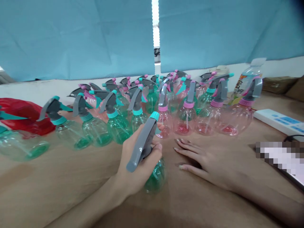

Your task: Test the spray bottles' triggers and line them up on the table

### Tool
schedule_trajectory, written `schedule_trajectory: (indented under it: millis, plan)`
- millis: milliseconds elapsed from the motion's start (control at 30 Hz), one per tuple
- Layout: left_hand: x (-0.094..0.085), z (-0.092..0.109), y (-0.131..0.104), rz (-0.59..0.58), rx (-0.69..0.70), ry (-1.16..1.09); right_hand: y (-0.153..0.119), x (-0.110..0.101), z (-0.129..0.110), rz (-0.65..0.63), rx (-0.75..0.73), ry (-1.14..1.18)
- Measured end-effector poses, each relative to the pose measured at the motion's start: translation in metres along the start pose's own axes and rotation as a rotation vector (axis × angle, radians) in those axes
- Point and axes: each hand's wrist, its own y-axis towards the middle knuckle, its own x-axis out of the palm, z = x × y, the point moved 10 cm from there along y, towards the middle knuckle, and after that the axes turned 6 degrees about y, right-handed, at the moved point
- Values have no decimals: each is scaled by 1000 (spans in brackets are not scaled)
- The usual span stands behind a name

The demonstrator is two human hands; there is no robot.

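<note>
Low in the middle of the frame: my left hand [140, 174] is closed around a spray bottle [155, 175], and that is the bottle I am working with.
My grip: fingers and thumb curl around it just under the grey top. It looks like a snug hold. I think I hold it there because the neck is thin and the round belly would be slippery.
Spray tip: the teal tip points to the back, away from me. I can't tell if the bottle's bottom touches the table [95, 177], as my hand hides some of it.
My right hand [204, 158]: right of the middle, palm down on the table, fingers spread open. It holds nothing. I guess it lies there to rest and stay out of the way.
Teal-necked bottles [118, 129]: a front row from the left edge to the middle, tops up.
Pink-necked bottles [163, 123]: they carry the row on to the right. I think the colours sit on two sides to make them easy to tell apart. Behind, the colours are mixed.
Right side: a drink bottle [247, 76] stands behind the row, and a white box with blue labels [280, 120] lies nearer me.
Left side: a crumpled red bag [26, 114] lies behind the bottles.
</note>
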Motion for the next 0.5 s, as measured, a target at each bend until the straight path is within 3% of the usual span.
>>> schedule_trajectory:
  millis: [200,500]
  plan:
    - [-1,2,-1,0,50,29,2,1,-1,-17,1,5]
    - [4,-5,-1,-60,-46,-90,2,-2,-2,0,5,22]
